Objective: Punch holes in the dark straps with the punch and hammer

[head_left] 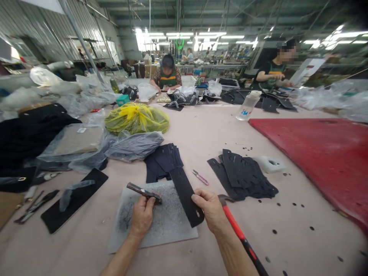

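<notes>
My left hand (143,215) is closed round a dark metal punch-like tool (143,193) above a worn grey board (161,226). Between the thumb and fingers of my right hand (209,209) is the lower end of a long black strip (185,195), which has a small slot near its rounded end. The strip slants over the board's right side. Behind the board lies a stack of dark pieces (165,159). Another pile of dark pieces (244,172) lies to the right. A red-handled hammer (237,228) rests beside my right forearm, partly hidden by it.
Small pink scissors (200,177) lie beyond my right hand. A yellow bag (137,118), a clear bottle (248,105) and a red board (322,153) are farther off. At left are a black panel (77,199) and pliers (37,207). Two people sit across the table.
</notes>
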`<state>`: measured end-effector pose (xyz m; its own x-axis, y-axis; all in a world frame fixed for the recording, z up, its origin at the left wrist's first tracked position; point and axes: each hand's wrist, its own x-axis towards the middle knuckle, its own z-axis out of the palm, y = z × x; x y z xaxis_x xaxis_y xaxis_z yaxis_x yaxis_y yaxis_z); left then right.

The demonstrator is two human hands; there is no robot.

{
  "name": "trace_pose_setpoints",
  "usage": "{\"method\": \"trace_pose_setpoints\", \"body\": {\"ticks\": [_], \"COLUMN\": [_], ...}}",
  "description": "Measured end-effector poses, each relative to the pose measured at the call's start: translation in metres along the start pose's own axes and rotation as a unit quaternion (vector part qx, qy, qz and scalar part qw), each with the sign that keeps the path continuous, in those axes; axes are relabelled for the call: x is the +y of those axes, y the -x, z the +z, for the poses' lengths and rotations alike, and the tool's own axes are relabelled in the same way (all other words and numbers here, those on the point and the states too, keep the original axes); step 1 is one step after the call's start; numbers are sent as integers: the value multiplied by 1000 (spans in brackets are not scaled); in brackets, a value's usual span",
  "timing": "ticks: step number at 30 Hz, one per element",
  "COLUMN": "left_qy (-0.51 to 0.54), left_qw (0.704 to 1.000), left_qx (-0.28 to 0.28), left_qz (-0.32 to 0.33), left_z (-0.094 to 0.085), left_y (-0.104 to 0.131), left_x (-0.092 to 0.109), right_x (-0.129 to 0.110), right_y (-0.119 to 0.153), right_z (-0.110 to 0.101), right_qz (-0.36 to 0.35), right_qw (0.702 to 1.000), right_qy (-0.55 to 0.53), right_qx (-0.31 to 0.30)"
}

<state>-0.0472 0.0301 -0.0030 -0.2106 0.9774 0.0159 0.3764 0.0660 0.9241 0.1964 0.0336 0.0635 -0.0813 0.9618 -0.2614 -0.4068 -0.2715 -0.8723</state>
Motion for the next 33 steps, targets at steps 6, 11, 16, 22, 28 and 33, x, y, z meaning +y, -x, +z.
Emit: {"method": "trace_pose_setpoints", "body": {"ticks": [6, 11, 16, 22, 28, 33], "left_qy": [-23, -19, -18, -8, -12, 0], "left_qw": [1000, 1000, 1000, 1000, 1000, 1000], "left_qx": [2, -2, -3, 0, -1, -2], "left_qz": [2, 1, 3, 3, 9, 1], "left_z": [0, 0, 0, 0, 0, 0], "left_y": [2, 3, 3, 2, 2, 1], "left_x": [4, 10, 11, 8, 5, 3], "right_x": [13, 14, 16, 19, 14, 6], "right_y": [4, 6, 7, 8, 10, 12], "right_z": [6, 9, 10, 11, 14, 12], "right_qz": [31, 39, 41, 42, -11, -44], "right_qw": [999, 999, 999, 999, 993, 938], "right_qy": [14, 14, 10, -6, -108, -321], "right_qx": [24, 19, 13, 3, -55, -126]}}
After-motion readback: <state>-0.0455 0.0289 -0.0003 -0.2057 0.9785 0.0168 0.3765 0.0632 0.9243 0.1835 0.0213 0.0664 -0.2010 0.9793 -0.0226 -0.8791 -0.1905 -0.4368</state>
